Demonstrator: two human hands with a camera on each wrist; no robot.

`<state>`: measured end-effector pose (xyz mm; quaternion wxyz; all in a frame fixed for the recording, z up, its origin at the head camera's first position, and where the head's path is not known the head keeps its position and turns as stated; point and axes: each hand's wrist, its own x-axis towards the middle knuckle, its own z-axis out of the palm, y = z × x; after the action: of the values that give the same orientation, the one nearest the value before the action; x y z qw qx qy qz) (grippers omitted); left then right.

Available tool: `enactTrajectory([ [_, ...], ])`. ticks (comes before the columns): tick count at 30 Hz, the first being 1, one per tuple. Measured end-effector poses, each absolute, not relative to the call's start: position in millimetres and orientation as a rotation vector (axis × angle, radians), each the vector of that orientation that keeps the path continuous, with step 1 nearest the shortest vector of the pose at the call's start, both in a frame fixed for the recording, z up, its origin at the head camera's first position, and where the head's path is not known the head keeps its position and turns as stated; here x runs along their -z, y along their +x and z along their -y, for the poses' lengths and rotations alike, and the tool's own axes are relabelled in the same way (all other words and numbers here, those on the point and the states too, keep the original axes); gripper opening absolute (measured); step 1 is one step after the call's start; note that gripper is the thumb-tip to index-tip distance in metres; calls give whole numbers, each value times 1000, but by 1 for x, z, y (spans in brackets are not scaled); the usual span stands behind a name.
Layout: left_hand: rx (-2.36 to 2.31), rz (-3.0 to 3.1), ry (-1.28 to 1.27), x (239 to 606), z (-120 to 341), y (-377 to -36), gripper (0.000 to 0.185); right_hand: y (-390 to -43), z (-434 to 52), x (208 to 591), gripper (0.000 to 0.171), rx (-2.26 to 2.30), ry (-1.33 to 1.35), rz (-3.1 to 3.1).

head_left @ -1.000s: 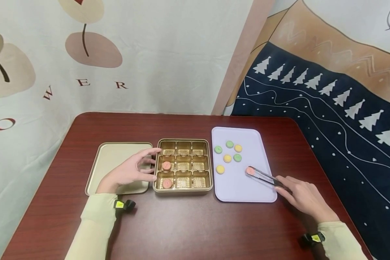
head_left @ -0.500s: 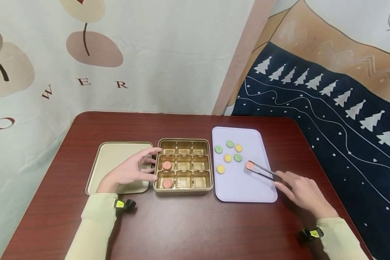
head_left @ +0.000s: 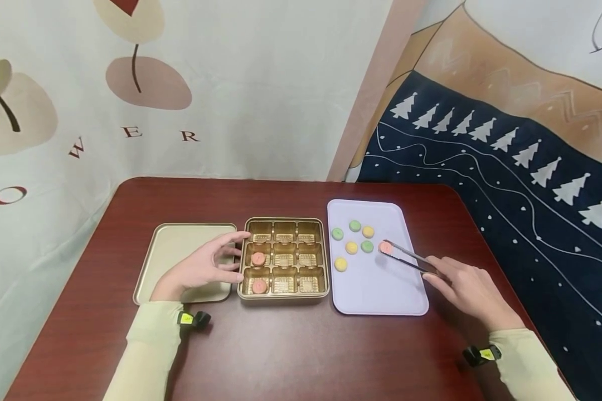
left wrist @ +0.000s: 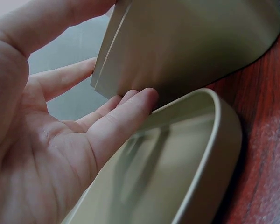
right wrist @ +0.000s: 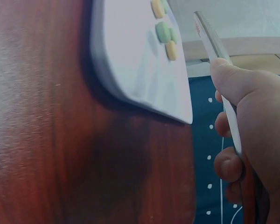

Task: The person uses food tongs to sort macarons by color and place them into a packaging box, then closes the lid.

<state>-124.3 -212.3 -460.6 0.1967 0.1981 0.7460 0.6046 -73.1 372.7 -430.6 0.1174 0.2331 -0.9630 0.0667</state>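
While pinching tongs (head_left: 406, 257) clamped on pink cookie (head_left: 385, 247), right hand (head_left: 464, 291) risks dropping it beyond fingertips if squeeze slackens; left hand (head_left: 203, 267), fingers spread, steadying gold box (head_left: 283, 296).

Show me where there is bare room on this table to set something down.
The table is bare along its near edge, between the two sleeves, and along the far strip behind the lid, box and tray. The tray's near half is free too. The crowded part is its far half, where the sweets and tongs are.
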Motion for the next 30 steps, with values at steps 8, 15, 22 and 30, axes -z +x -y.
enactTrajectory([
  [8,-1711,-2083,559,462,215,-125,97,-82,-365,424,43,-212,703,2801],
  [15,-1701,-2082,544,465,215,-123,100,-96,-343,420,45,-244,742,2798],
  [22,-1709,-2079,541,465,214,-123,100,-114,-312,414,49,-295,765,2877],
  [30,-1712,-2072,540,465,213,-125,100,-138,-268,404,53,-305,955,2832],
])
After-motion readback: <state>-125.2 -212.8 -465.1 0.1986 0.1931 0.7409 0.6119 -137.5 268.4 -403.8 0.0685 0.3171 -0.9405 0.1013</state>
